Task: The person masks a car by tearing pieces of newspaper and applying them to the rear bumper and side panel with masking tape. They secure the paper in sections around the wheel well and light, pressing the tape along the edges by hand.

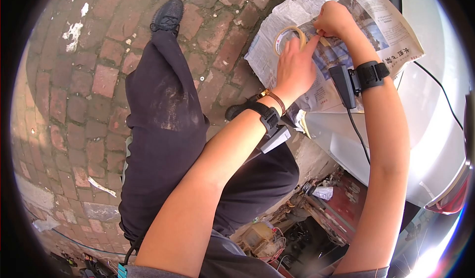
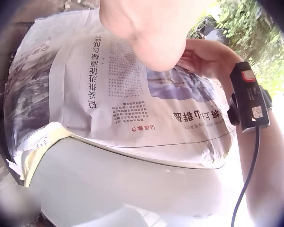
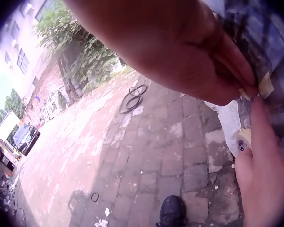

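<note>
In the head view, my left hand (image 1: 297, 67) grips a roll of masking tape (image 1: 278, 41), with the index finger stretched out beside the right hand's fingertips. My right hand (image 1: 337, 19) has its fingers curled and pinches a small strip of tape (image 3: 245, 95) between thumb and finger. Another short piece of tape (image 1: 324, 41) shows close to those fingertips. Under both hands, newspaper (image 1: 396, 35) covers part of a silver car body (image 1: 420, 114). Yellowish tape (image 2: 38, 153) runs along the paper's edge in the left wrist view.
A brick pavement (image 1: 106, 80) lies to the left, with a dark shoe (image 1: 168, 16) on it. Below, a cluttered heap (image 1: 264, 238) sits beside the legs. A black cable (image 1: 357, 129) hangs from the right wrist camera. A coiled dark hose (image 3: 133, 100) lies farther off.
</note>
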